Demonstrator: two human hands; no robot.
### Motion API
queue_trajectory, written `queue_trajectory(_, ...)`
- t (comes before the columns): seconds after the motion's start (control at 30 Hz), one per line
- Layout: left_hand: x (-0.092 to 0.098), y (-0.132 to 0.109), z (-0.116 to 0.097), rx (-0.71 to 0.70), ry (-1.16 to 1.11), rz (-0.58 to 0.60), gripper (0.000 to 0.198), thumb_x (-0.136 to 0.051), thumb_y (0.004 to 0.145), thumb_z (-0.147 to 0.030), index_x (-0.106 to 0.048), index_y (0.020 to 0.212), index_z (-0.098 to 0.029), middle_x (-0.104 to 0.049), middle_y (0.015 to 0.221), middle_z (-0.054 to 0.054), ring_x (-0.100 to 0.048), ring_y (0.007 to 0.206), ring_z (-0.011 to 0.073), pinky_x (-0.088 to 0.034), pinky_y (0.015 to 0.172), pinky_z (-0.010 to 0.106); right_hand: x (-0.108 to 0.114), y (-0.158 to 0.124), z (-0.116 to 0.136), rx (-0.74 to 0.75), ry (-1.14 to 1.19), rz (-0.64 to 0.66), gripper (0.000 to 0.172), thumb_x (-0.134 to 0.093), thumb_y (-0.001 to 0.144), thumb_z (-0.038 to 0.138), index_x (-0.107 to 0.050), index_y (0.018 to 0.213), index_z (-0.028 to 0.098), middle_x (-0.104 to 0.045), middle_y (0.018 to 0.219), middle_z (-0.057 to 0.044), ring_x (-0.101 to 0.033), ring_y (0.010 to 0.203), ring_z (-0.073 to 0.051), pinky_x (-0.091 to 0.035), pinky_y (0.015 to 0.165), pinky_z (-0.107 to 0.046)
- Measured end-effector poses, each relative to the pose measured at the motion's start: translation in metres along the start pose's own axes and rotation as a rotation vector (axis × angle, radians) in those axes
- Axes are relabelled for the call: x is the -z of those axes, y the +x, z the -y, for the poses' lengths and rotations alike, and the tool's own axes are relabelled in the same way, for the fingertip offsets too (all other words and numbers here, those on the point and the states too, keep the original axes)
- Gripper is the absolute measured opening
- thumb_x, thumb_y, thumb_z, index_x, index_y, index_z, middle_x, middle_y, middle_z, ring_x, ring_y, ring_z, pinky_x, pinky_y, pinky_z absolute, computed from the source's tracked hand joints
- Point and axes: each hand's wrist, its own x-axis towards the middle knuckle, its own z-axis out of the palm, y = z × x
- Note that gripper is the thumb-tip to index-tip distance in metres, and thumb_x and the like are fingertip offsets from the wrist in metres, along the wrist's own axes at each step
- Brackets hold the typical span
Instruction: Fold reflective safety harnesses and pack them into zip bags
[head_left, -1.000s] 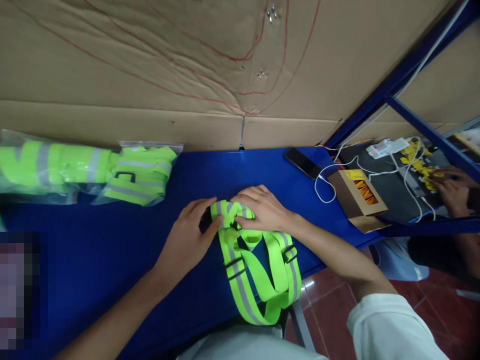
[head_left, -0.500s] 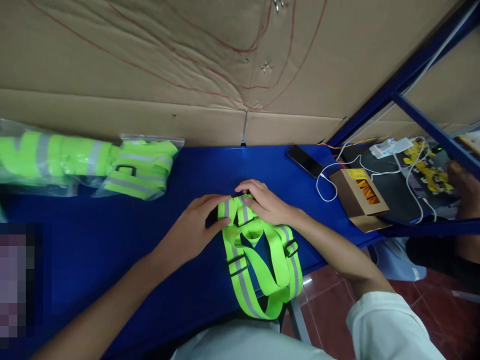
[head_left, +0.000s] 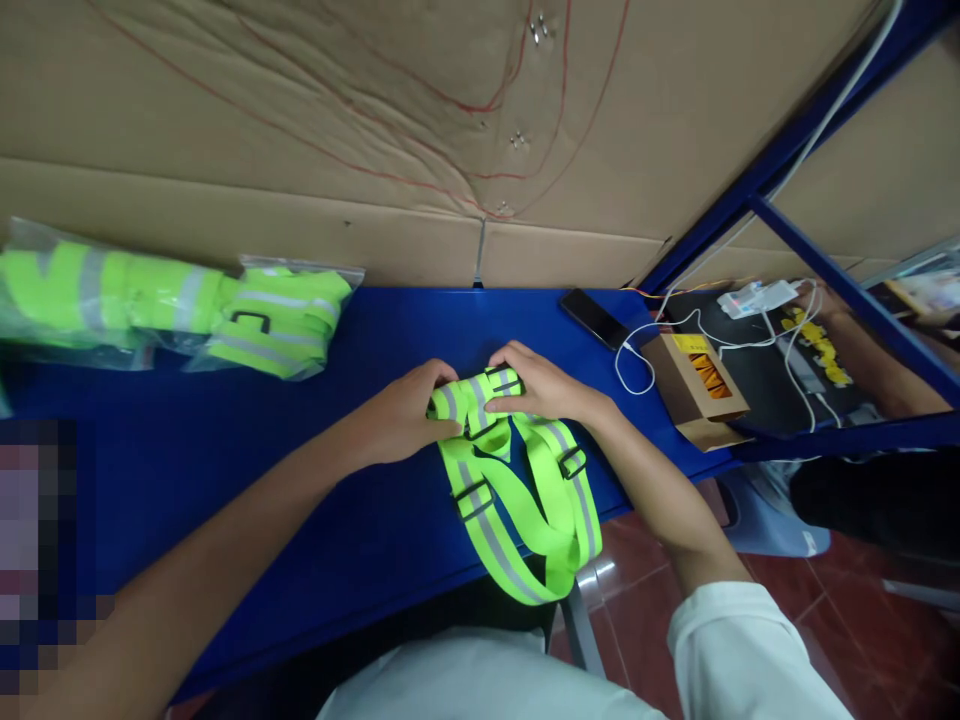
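A neon-green reflective strap vest [head_left: 517, 500] with grey stripes and black buckles lies on the blue table [head_left: 247, 480], its lower loops hanging over the near edge. My left hand [head_left: 401, 415] grips the folded top of the vest from the left. Against the same folded top, from the right, my right hand [head_left: 536, 385] pinches the straps with its fingers. Both hands meet at the bunched upper end.
Two bagged green vests [head_left: 281, 320] [head_left: 90, 295] lie at the back left against a cardboard wall [head_left: 300, 130]. A black phone [head_left: 592, 318] with white cable and an open brown box [head_left: 697, 385] sit at right. Another person's arm [head_left: 862, 350] works beyond the blue frame.
Both hands have slid the vest's top a little farther from me and closed tighter on it, bunching the folded straps; the other person's hand at right has shifted.
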Motion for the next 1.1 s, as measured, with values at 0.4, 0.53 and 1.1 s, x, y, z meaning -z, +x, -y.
queue_trajectory(0.4, -0.019, -0.005, -0.004, -0.225, 0.234, -0.229, 0.043, -0.040, 0.093, -0.005, -0.064, 0.125, -0.022, -0.065, 0.144, 0.014, -0.053, 0.146, 0.0320, -0.041, 0.122, 0.052, 0.005, -0.001, 0.006, 0.137, -0.083, -0.065, 0.025, -0.058, 0.104, 0.041, -0.052, 0.118, 0.021, -0.056, 0.121, -0.011, -0.051, 0.115, -0.024, -0.043, 0.105, -0.042)
queue_trajectory(0.53, -0.018, -0.003, -0.002, -0.275, 0.233, -0.174, 0.051, -0.041, 0.087, -0.004, -0.058, 0.133, -0.017, -0.057, 0.154, 0.017, -0.047, 0.150, 0.0304, -0.037, 0.126, 0.053, 0.015, -0.002, 0.006, 0.138, 0.093, -0.027, 0.019, -0.054, 0.107, 0.038, -0.060, 0.113, 0.020, -0.061, 0.113, -0.008, -0.055, 0.113, -0.019, -0.045, 0.105, -0.037)
queue_trajectory(1.1, 0.009, 0.015, 0.012, 0.071, 0.064, -0.004, 0.077, -0.070, 0.071, -0.065, -0.062, 0.129, -0.014, -0.065, 0.133, 0.019, -0.060, 0.129, 0.0417, -0.046, 0.111, 0.053, 0.008, -0.003, -0.012, -0.004, 0.037, -0.003, 0.073, -0.076, 0.092, 0.051, -0.045, 0.151, 0.021, -0.044, 0.158, -0.016, -0.042, 0.148, -0.031, -0.037, 0.123, -0.050)
